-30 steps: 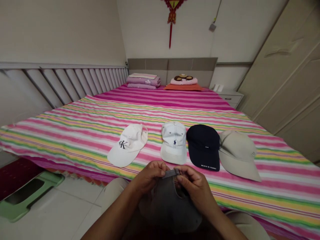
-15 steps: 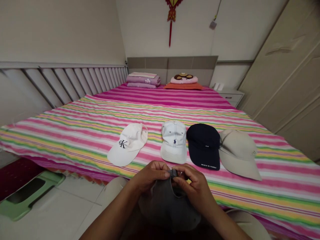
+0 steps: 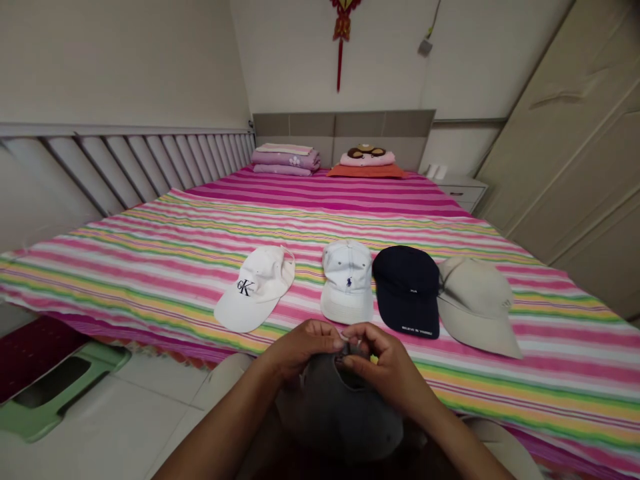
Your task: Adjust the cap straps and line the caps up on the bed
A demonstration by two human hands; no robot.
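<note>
A dark grey baseball cap [image 3: 340,413] is held low in front of me, its back opening turned up. My left hand [image 3: 307,347] pinches the strap end on the left of that opening. From the other side, my right hand [image 3: 377,357] grips the strap with thumb and fingers; the buckle area is mostly hidden between the fingertips. Beyond my hands, a white cap with CK letters [image 3: 255,290] lies on the left. A pale cap with a small dark rider emblem [image 3: 347,280], a navy cap [image 3: 406,290] and a beige cap [image 3: 477,303] sit in a row to the right.
The caps lie on a bed with a striped sheet [image 3: 150,250]. Folded purple bedding [image 3: 285,160] and an orange-and-pink stack [image 3: 367,163] are by the headboard. A green stool [image 3: 65,387] stands on the floor at left; a nightstand [image 3: 463,190] is at far right.
My right fingers have shifted slightly left and closer to the left hand, over the grey cap's strap. The buckle, visible before, is now mostly covered. The other caps stay put.
</note>
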